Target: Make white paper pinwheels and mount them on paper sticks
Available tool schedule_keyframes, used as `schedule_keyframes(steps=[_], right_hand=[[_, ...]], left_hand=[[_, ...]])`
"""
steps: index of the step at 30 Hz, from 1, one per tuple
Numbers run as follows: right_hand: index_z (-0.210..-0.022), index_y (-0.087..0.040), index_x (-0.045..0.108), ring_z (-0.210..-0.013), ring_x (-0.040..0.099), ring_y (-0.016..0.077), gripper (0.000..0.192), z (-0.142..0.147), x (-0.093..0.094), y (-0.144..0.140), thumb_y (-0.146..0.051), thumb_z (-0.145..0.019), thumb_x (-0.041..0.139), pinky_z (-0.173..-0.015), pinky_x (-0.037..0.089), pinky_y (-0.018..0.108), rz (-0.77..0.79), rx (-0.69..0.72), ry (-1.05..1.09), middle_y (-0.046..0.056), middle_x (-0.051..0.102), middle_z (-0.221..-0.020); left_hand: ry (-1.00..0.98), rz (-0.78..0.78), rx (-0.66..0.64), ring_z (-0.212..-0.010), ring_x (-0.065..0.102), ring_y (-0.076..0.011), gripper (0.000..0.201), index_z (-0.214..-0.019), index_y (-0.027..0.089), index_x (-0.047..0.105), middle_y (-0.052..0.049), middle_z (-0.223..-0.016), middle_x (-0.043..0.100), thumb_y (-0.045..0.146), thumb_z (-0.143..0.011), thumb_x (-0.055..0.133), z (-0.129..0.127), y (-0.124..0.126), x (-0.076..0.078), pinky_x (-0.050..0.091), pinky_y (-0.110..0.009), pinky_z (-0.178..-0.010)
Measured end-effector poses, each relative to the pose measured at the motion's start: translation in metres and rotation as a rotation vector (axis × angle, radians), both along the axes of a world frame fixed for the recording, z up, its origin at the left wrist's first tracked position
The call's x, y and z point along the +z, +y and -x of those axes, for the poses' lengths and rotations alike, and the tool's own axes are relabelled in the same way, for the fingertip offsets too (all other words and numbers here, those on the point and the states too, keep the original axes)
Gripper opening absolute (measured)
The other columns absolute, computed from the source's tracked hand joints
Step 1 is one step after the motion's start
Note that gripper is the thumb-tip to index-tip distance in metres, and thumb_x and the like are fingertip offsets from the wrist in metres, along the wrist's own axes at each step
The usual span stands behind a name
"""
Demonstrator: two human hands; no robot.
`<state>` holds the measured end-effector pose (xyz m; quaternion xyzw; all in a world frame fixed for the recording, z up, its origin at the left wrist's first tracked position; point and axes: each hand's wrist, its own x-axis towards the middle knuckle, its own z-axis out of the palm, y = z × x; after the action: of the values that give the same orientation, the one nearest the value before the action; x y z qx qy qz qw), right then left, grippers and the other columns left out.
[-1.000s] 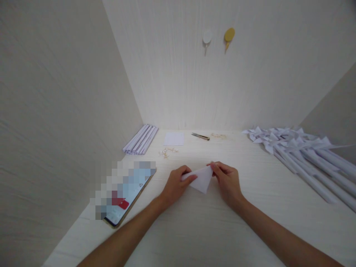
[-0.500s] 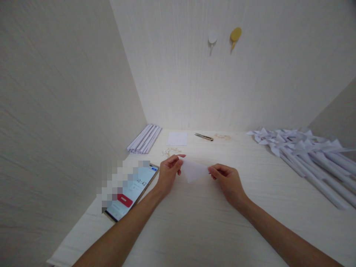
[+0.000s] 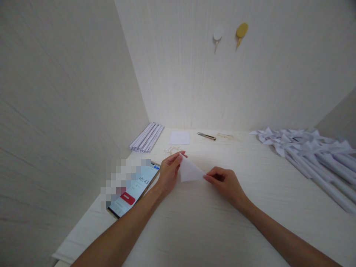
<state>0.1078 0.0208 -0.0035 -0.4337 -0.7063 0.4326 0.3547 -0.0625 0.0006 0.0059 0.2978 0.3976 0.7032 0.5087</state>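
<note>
Between my hands a white piece of paper (image 3: 190, 171) is stretched, folded into a triangle with one corner pointing down. My left hand (image 3: 170, 170) pinches its upper left corner between thumb and fingers. At the lower right corner, the thumb and fingertips of my right hand (image 3: 224, 182) grip the paper. Just beyond my left hand lie small pale pieces (image 3: 172, 150), too small to name. A flat white paper sheet (image 3: 179, 137) rests farther back on the table.
Left of my forearm lies a phone (image 3: 136, 191) showing a timer. Rolled paper sticks (image 3: 147, 137) are stacked at the back left. Thread snips (image 3: 206, 136) lie near the wall. Paper pinwheels on sticks (image 3: 308, 152) pile up at right. Two hooks, one yellow (image 3: 241, 29), hang on the wall.
The paper triangle has tilted, its right corner dropping lower as my right hand moved slightly left and down. My left hand still pinches the other corner. The view has shifted a little.
</note>
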Motion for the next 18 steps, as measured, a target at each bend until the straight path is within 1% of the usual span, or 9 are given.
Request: schedule_keyframes(steps=[7, 13, 18], right_hand=[[-0.057, -0.014, 0.06, -0.05, 0.049, 0.0114, 0.016, 0.0003, 0.0001, 0.0003, -0.028, -0.064, 0.057, -0.046, 0.038, 0.022, -0.033, 0.01, -0.025, 0.002, 0.058, -0.055], [-0.058, -0.014, 0.06, -0.049, 0.049, 0.0117, 0.016, 0.0012, -0.0004, 0.0015, -0.028, -0.064, 0.058, -0.046, 0.037, 0.023, -0.043, 0.012, -0.035, 0.003, 0.058, -0.055], [-0.057, -0.014, 0.06, -0.049, 0.049, 0.0116, 0.016, 0.0014, 0.0007, 0.0002, -0.028, -0.064, 0.057, -0.046, 0.037, 0.023, -0.026, 0.016, -0.016, 0.002, 0.057, -0.054]], left_hand=[[-0.046, 0.01, -0.003, -0.06, 0.05, -0.0072, 0.018, -0.073, 0.015, 0.065, 0.0, -0.069, 0.06, 0.022, -0.057, 0.066, -0.0004, -0.0011, 0.003, 0.037, -0.02, -0.058], [-0.067, 0.017, -0.011, -0.057, 0.05, -0.0068, 0.018, -0.072, 0.015, 0.065, 0.0, -0.067, 0.06, 0.026, -0.059, 0.065, -0.0006, -0.0011, 0.0016, 0.037, -0.02, -0.057], [-0.064, 0.009, -0.005, -0.057, 0.049, -0.0068, 0.019, -0.071, 0.015, 0.065, 0.001, -0.066, 0.059, 0.026, -0.055, 0.068, 0.0002, -0.0008, 0.0019, 0.037, -0.02, -0.056]])
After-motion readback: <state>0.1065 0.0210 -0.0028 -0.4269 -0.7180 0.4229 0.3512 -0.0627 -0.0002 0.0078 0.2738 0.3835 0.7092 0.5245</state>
